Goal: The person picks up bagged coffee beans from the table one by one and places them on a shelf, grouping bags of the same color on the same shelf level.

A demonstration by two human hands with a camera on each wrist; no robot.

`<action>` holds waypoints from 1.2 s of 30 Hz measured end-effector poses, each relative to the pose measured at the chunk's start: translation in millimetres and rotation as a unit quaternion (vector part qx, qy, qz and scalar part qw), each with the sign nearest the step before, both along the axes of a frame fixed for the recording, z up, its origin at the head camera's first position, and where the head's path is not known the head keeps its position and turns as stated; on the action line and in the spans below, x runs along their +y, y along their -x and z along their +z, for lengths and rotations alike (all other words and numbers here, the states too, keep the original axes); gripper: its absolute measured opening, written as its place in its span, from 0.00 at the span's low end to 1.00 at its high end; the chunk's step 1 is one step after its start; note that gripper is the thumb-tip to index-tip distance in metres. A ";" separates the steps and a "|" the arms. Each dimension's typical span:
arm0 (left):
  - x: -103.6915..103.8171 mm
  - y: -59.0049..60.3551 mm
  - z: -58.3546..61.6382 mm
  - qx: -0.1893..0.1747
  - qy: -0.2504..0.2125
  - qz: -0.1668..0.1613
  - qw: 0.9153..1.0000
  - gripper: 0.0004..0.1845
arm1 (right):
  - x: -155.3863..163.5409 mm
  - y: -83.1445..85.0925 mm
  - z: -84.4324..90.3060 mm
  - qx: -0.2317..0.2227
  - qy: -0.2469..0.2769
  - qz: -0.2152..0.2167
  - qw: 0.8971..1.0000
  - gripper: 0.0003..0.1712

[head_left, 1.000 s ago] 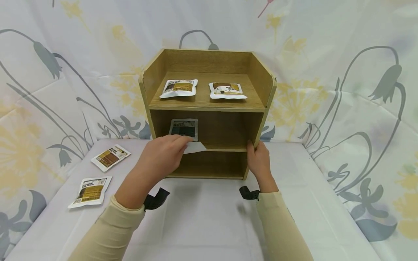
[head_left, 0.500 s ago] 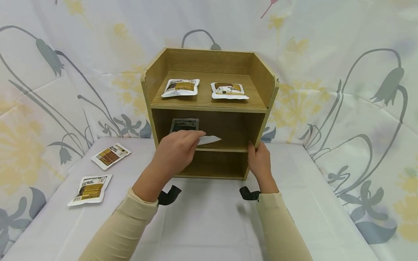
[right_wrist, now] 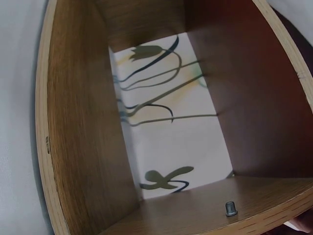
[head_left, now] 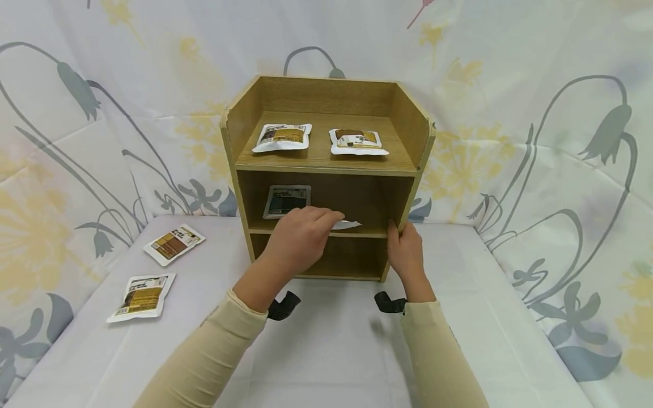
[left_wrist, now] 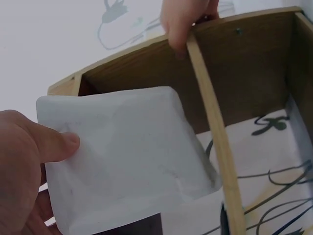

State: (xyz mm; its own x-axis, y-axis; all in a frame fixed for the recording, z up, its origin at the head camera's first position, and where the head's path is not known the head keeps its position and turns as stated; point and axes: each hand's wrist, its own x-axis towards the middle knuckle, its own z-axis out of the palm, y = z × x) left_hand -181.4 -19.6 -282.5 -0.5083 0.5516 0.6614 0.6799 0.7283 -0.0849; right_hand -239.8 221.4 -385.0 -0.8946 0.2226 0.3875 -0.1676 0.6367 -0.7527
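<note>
With your left hand (head_left: 301, 232) pinching the white foil pouch (left_wrist: 127, 156), slide it flat onto the wooden shelf unit's (head_left: 326, 170) middle shelf while your right hand (head_left: 405, 249) grips its side.

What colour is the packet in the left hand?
The packet shows a plain white side; clearest in the left wrist view.

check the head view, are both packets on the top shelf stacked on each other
No, the left packet and the right packet lie apart, side by side on the top shelf with bare wood between them.
</note>
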 end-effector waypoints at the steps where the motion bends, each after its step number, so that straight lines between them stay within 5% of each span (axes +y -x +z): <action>1: 1.7 0.3 -1.2 0.002 0.005 0.002 1.000 0.13 | 0.1 0.0 0.1 -0.001 0.001 0.000 1.000 0.29; 17: 18.0 5.9 -21.6 0.004 0.027 0.017 0.999 0.14 | -0.2 -0.8 0.6 -0.004 0.004 0.003 1.000 0.29; 36: 32.6 21.1 -38.9 -0.097 0.077 0.072 0.990 0.18 | -0.4 -2.4 1.2 0.002 0.002 0.001 1.000 0.29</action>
